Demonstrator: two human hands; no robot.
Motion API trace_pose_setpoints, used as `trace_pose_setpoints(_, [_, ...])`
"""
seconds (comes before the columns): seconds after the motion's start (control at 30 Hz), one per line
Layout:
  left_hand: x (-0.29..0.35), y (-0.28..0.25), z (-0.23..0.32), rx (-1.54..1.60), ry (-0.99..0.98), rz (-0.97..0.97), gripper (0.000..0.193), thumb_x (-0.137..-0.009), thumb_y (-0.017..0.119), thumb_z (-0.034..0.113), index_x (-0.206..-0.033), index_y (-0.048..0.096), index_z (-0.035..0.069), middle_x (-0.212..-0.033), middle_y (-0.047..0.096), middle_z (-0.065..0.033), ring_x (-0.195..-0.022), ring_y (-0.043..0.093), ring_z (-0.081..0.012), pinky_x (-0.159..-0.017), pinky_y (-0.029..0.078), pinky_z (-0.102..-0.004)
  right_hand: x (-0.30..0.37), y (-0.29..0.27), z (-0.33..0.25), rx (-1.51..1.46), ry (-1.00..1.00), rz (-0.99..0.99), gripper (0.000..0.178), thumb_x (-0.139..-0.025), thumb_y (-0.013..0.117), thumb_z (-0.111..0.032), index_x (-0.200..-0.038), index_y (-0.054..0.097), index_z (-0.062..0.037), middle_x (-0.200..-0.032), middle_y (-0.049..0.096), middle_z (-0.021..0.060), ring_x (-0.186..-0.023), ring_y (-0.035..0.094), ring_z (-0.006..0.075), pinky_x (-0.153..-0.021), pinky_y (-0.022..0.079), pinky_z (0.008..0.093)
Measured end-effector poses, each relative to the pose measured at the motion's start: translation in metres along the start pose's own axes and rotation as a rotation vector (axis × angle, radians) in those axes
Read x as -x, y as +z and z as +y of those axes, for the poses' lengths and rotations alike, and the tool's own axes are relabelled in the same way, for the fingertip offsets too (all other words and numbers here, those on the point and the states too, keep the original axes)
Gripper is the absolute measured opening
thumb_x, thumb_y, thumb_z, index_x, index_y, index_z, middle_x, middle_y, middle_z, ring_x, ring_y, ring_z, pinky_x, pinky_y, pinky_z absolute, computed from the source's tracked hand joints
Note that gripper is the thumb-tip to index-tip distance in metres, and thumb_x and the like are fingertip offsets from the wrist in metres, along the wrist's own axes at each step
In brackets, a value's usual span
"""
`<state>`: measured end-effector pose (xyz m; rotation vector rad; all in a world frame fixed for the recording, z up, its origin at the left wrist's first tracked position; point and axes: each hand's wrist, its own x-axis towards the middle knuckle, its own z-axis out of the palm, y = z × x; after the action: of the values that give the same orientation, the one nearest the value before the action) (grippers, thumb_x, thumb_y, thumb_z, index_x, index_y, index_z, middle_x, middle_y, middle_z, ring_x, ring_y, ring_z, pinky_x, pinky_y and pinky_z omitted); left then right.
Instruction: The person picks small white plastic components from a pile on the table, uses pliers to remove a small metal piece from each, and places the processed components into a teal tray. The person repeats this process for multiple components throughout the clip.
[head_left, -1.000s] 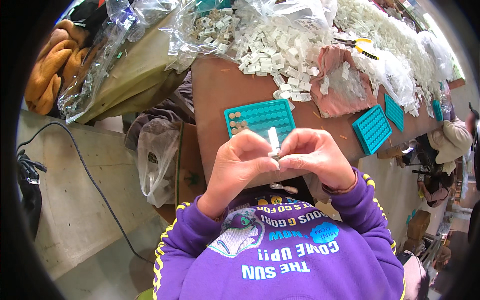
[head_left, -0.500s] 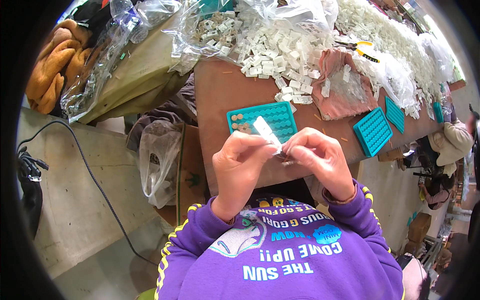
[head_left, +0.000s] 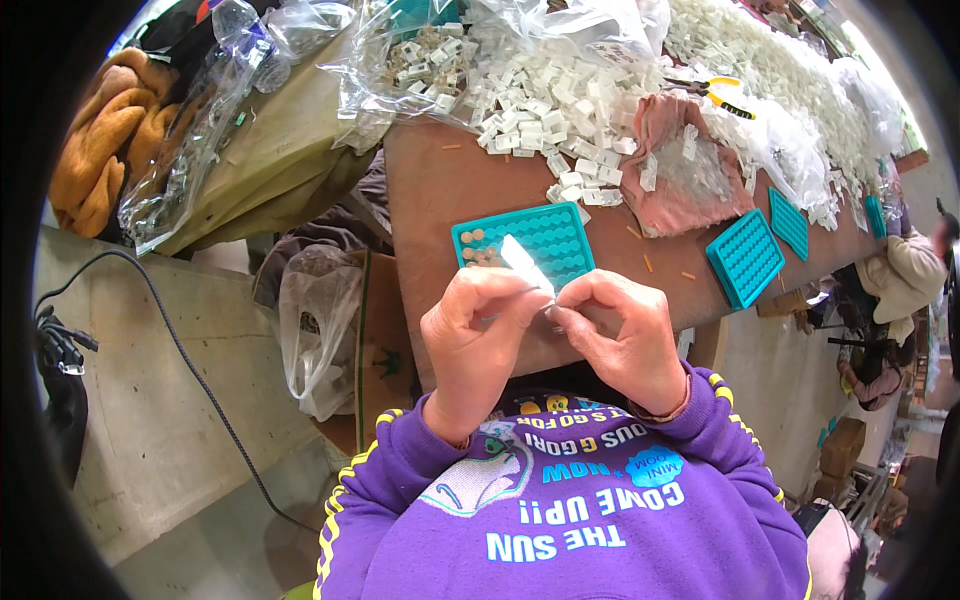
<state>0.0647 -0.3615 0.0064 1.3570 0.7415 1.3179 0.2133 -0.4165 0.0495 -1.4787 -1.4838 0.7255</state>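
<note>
My left hand (head_left: 472, 345) pinches a small white rectangular plastic piece (head_left: 520, 260) between thumb and fingers, its far end tilted up and away. My right hand (head_left: 628, 340) is closed in a pinch at the near end of that piece, its fingertips touching or almost touching my left ones. Whatever sits between the right fingertips is too small and covered to name. Just beyond both hands lies a teal tray (head_left: 565, 232) with rows of round hollows. Several small tan discs (head_left: 478, 236) fill hollows at its left side.
Loose white plastic pieces (head_left: 545, 110) are heaped at the back. A pink cloth (head_left: 655, 190), yellow-handled pliers (head_left: 728, 100) and another teal tray (head_left: 745, 260) lie to the right. A clear plastic bag (head_left: 318, 330) hangs at the table's left. Other people are at the far right.
My right hand has moved slightly left and closer to the left fingertips. The white piece has tilted a little and stays in my left hand.
</note>
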Motion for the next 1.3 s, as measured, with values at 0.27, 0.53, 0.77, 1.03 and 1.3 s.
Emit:
trace_pose_setpoints(0.27, [-0.004, -0.002, -0.001, 0.069, -0.054, -0.038, 0.016, -0.084, 0.069, -0.006, -0.092, 0.057, 0.002, -0.09, 0.065, -0.0058, -0.081, 0.063, -0.0102, -0.072, 0.052, -0.0238, -0.002, 0.0, -0.003, 0.013, -0.005, 0.042, 0.007, -0.085, 0.066, 0.003, -0.086, 0.06, 0.0053, -0.08, 0.065, 0.0076, -0.073, 0.067, 0.0121, -0.065, 0.053, 0.0233])
trace_pose_setpoints(0.53, [0.003, 0.013, 0.005, 0.685, -0.494, 0.021, 0.007, -0.096, 0.06, 0.01, -0.096, 0.054, 0.006, -0.093, 0.066, -0.0057, -0.08, 0.062, -0.0104, -0.063, 0.048, -0.0245, 0.004, 0.013, -0.001, -0.613, 0.229, 0.032, 0.005, -0.09, 0.065, 0.0, -0.09, 0.062, 0.0029, -0.082, 0.066, 0.0048, -0.074, 0.066, 0.0102, -0.066, 0.054, 0.0235])
trace_pose_setpoints(0.77, [-0.001, 0.018, 0.014, 0.717, -0.531, 0.042, 0.014, -0.1, 0.056, 0.024, -0.101, 0.052, 0.011, -0.102, 0.067, -0.0089, -0.081, 0.061, -0.0119, -0.062, 0.042, -0.0225, -0.002, 0.022, -0.003, -0.754, 0.154, 0.044, 0.004, -0.091, 0.065, -0.002, -0.093, 0.062, 0.0009, -0.087, 0.066, 0.0043, -0.078, 0.062, 0.0072, -0.069, 0.052, 0.0231])
trace_pose_setpoints(1.03, [-0.001, -0.024, -0.006, 0.801, -0.13, 0.14, 0.017, -0.101, 0.052, 0.02, -0.112, 0.046, 0.008, -0.102, 0.061, -0.0115, -0.084, 0.061, -0.0193, -0.072, 0.052, -0.029, -0.028, 0.003, 0.01, -0.023, -0.094, 0.127, 0.018, -0.084, 0.07, -0.007, -0.1, 0.067, -0.0005, -0.088, 0.069, 0.0073, -0.077, 0.066, 0.0101, -0.067, 0.051, 0.0249])
trace_pose_setpoints(1.3, [0.0, -0.022, -0.023, 0.766, -0.155, 0.257, 0.014, -0.102, 0.051, 0.019, -0.112, 0.05, 0.01, -0.101, 0.059, -0.0097, -0.061, 0.039, -0.004, -0.051, 0.032, -0.017, -0.077, 0.035, 0.037, 0.448, -0.424, 0.016, 0.015, -0.081, 0.066, -0.009, -0.095, 0.069, -0.0093, -0.085, 0.064, 0.0073, -0.079, 0.065, 0.0278, -0.066, 0.053, 0.0355])
